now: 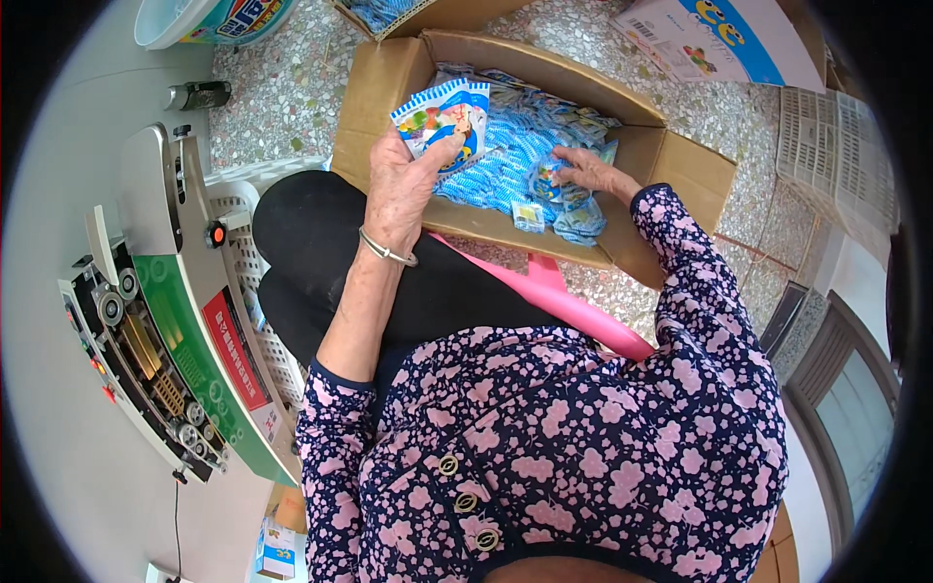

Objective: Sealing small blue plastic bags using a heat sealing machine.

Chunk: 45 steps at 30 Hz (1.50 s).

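My left hand (406, 185) is closed on a small stack of blue and white printed packets (444, 115), held up over the left part of an open cardboard box (384, 95). Loose packets of the same blue and white kind (496, 155) fill the box. At the right side of the box my right hand (595, 173) reaches in, with its fingers closed on a packet (549, 180). A few packets (580, 222) lie by the near wall below that hand, one of them lighter.
A pink plastic piece (573, 301) lies between my legs and the box. Left stands a green and grey machine (194, 340) with exposed rollers, beside white baskets (282, 355). A white crate (838, 160) and a printed carton (695, 44) stand right; a tub (209, 24) is far left.
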Available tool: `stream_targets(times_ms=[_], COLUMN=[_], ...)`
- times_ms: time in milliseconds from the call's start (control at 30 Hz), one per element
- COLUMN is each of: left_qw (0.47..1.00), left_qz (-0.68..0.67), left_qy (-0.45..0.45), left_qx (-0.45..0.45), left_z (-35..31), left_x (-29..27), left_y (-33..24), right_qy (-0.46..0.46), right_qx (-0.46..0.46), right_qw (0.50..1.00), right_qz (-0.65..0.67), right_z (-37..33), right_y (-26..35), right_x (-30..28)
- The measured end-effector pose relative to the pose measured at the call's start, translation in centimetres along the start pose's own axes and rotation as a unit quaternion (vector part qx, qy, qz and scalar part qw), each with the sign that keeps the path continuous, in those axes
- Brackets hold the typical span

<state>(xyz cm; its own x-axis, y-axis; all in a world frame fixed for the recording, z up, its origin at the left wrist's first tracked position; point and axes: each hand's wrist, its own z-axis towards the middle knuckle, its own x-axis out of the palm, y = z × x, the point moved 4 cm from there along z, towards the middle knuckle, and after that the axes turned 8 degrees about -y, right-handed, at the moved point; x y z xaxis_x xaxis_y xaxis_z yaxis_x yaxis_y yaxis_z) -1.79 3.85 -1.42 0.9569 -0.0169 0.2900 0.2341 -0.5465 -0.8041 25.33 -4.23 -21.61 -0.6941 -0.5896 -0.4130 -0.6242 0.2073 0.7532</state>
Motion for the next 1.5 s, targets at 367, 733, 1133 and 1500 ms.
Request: stream_targets(times_ms=[367, 733, 1133, 1500], left_qw=[1.000, 1.000, 1.000, 0.995], left_qz=[-0.001, -0.009, 0.006, 0.022], left_qy=[-0.027, -0.019, 0.002, 0.087], left_qx=[0.016, -0.001, -0.006, 0.045], left_z=[-0.1, -0.3, 0.0, 0.0], left_x=[0.0, -0.3, 0.4, 1.7], left_y=[-0.4, -0.5, 0.3, -0.4], right_qy=[-0.011, -0.034, -0.010, 0.143], right_qx=[0.013, 0.087, 0.033, 0.013], right_qw=[0.996, 0.981, 0.955, 0.937], right_qz=[0.090, 0.172, 0.295, 0.320], right_z=[3.0, 3.8, 4.3, 3.2], right_y=[4.2, 6.5, 10.3, 24.0], right_x=[-4.6, -5.5, -8.6, -9.5])
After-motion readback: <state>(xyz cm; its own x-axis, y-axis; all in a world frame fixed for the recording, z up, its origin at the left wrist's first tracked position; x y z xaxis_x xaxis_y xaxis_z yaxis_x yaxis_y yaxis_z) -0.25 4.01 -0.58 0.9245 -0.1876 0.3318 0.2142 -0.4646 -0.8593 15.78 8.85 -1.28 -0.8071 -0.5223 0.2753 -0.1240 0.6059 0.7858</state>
